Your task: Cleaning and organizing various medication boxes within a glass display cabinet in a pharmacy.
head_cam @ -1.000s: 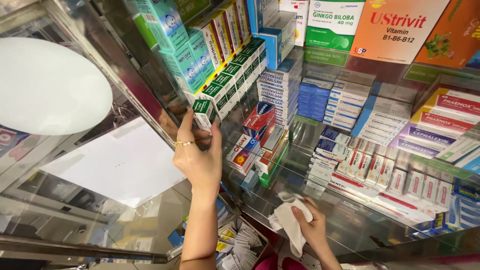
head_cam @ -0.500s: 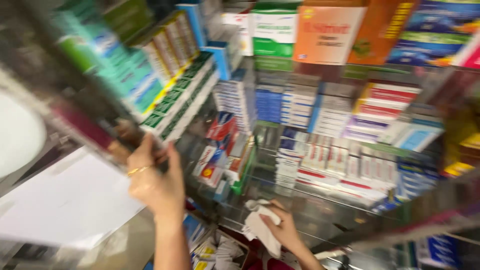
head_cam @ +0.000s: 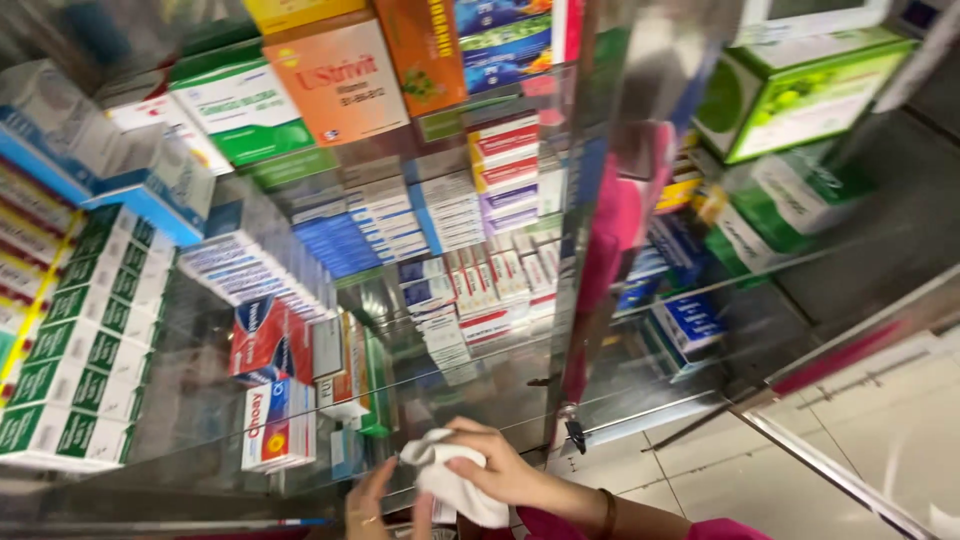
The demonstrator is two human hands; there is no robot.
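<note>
My right hand (head_cam: 512,470), with a dark bracelet and a pink sleeve at the wrist, is closed around a crumpled white cloth (head_cam: 448,487) at the front edge of a glass shelf (head_cam: 480,395). My left hand (head_cam: 366,507), wearing a ring, sits low at the frame's bottom edge just left of the cloth. Its fingers reach up to the cloth, and most of the hand is cut off. Red and white medicine boxes (head_cam: 272,425) stand on the shelf just above the left hand.
Glass shelves hold many medicine boxes: green and white stacks (head_cam: 70,370) at left, blue and white rows (head_cam: 340,240) in the middle, an orange box (head_cam: 340,80) on top. Large green cartons (head_cam: 810,90) stand at right. A metal-framed glass door (head_cam: 840,470) crosses the tiled floor (head_cam: 700,480).
The view has swung right and down. My left hand has dropped from the green boxes at upper left to beside the cloth. My right hand still holds the cloth.
</note>
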